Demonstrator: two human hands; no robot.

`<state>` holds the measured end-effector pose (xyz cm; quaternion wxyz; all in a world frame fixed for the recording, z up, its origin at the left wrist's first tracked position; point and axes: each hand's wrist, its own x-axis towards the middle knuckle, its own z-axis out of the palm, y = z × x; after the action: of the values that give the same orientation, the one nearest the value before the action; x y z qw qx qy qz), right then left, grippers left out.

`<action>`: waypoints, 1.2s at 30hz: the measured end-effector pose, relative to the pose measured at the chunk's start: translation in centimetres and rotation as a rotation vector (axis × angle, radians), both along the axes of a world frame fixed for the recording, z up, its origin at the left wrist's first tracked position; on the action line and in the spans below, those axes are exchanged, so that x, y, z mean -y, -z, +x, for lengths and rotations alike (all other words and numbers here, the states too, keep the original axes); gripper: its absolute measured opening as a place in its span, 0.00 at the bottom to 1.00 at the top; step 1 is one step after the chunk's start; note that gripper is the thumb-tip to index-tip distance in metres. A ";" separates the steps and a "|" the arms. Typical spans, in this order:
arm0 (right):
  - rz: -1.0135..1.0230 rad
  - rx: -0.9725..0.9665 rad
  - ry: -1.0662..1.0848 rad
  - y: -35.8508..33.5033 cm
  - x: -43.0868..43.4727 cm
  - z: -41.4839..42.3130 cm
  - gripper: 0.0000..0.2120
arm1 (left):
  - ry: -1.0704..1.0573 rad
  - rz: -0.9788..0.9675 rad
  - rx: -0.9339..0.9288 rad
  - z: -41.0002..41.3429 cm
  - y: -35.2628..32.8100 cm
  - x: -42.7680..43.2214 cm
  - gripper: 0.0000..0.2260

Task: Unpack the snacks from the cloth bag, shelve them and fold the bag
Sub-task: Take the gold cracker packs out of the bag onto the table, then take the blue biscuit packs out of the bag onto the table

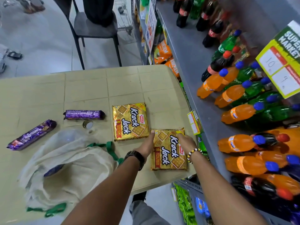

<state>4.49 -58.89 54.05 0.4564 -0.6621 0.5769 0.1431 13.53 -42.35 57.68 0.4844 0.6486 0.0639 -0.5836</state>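
A person's left hand and right hand are gripping the near Krack Jack pack at the tabletop's right edge, fingers pinching its two sides. Lifting it level should be sparing the crackers on the way to the shelf at right. The cloth bag is slumping near left, one purple packet showing inside

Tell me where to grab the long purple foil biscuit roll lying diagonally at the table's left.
Probably mid-length, from above: the long purple foil biscuit roll lies flat on the beige table with both long sides exposed, so fingers can straddle its narrow width. Its crimped ends look flimsier.
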 end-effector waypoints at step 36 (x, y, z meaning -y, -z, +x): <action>-0.180 0.344 -0.836 -2.8 -37.6 14.7 0.18 | -0.165 0.225 0.714 4.6 -1.4 -42.0 0.31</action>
<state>19.19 -21.30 56.90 0.3891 -0.8892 0.1864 0.1524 18.12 -0.31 59.07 0.4472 0.8529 0.0071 -0.2694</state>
